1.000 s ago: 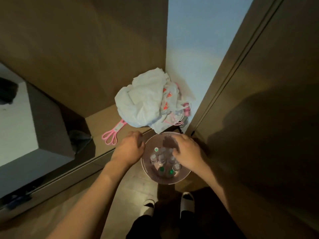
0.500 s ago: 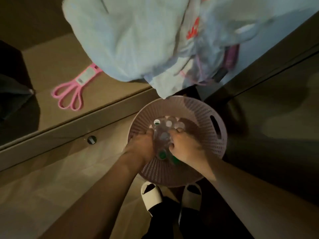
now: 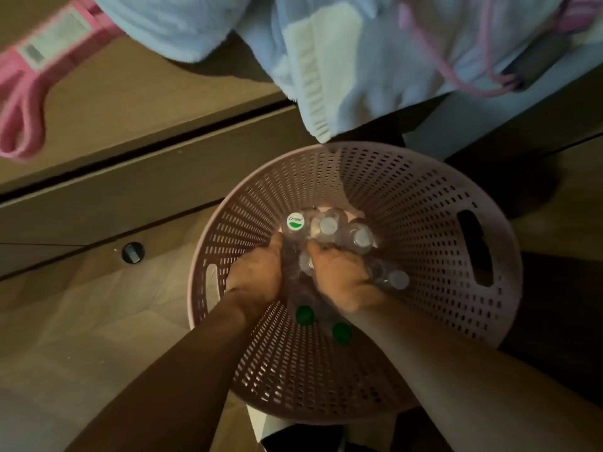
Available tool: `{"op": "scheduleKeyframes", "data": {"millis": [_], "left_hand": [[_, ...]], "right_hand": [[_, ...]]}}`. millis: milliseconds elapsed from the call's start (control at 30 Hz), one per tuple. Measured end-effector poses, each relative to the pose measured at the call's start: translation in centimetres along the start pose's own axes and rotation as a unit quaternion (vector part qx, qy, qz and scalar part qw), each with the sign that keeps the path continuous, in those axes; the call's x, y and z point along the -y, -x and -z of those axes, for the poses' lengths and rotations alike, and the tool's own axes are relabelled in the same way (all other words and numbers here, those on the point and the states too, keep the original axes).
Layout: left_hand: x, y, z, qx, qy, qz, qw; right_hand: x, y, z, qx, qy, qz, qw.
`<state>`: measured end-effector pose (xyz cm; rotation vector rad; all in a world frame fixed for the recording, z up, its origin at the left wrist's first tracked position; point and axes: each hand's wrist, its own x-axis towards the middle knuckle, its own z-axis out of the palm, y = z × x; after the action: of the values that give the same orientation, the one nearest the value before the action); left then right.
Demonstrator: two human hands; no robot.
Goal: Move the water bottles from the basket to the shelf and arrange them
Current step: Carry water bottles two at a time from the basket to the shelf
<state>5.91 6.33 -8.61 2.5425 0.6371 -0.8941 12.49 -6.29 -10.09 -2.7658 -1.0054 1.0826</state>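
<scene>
- Several things sit before me, largest first: a wooden shelf [image 3: 137,93] carrying a pale bundle of cloth [image 3: 326,53], still holding no bottles.
- Below it on the floor, a round pink slotted basket [image 3: 424,223].
- Clustered upright at its bottom, the water bottles [image 3: 329,226]: clear plastic, white and green caps. I judge them full, so fairly heavy, smooth and slightly squeezable; best taken around the body.
- Both forearms reach steeply down into the basket.
- My left hand [image 3: 257,272] and right hand [image 3: 342,275] curl around bottles, though dim light blurs exactly which.
</scene>
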Motion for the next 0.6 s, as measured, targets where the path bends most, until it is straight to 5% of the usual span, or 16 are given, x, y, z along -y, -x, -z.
{"op": "scheduleKeyframes", "data": {"millis": [300,600], "left_hand": [[-2.3,13.5,13.2,-0.066,0.079,0.019,0.994],[-5.3,38.9,34.1,-0.317,0.096,-0.082,0.940]], "right_hand": [[2.2,13.6,15.2,-0.011,-0.009,-0.004,1.000],[8.8,36.2,37.7,-0.140,-0.104,0.024,0.984]]}}
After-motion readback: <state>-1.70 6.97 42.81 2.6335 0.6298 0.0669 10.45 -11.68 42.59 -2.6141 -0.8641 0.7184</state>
